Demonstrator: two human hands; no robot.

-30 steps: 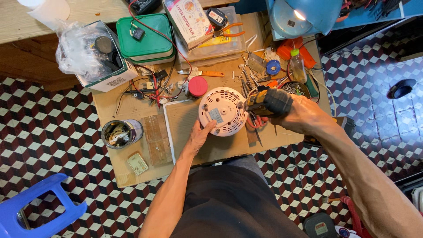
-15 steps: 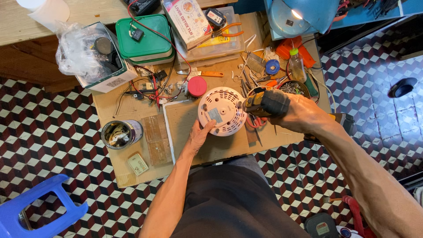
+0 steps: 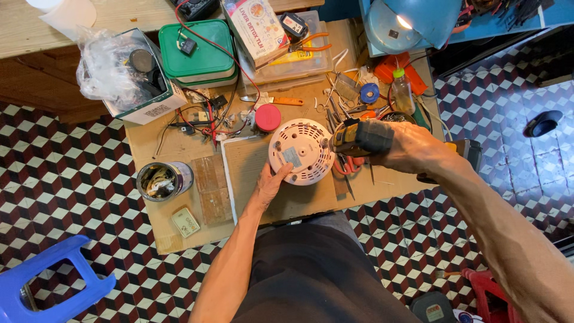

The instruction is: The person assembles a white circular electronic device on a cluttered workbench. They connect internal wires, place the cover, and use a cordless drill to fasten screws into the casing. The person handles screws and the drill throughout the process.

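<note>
On the cluttered wooden worktop [image 3: 179,143] above a checkered tile floor, little has changed since a second ago: the round white appliance base [image 3: 301,151] lies in the same spot. The left hand [image 3: 272,182] still presses open fingers against its lower rim, and the right hand [image 3: 412,146] stays closed in a full grip around one cordless screwdriver [image 3: 359,137] (nose at the base's right edge). One tin can [image 3: 162,180], one green box [image 3: 200,52].

Cube-pattern tile floor [image 3: 72,197] — wood workbench [image 3: 179,143], blue stool [image 3: 48,281], lit lamp [image 3: 412,21].
</note>
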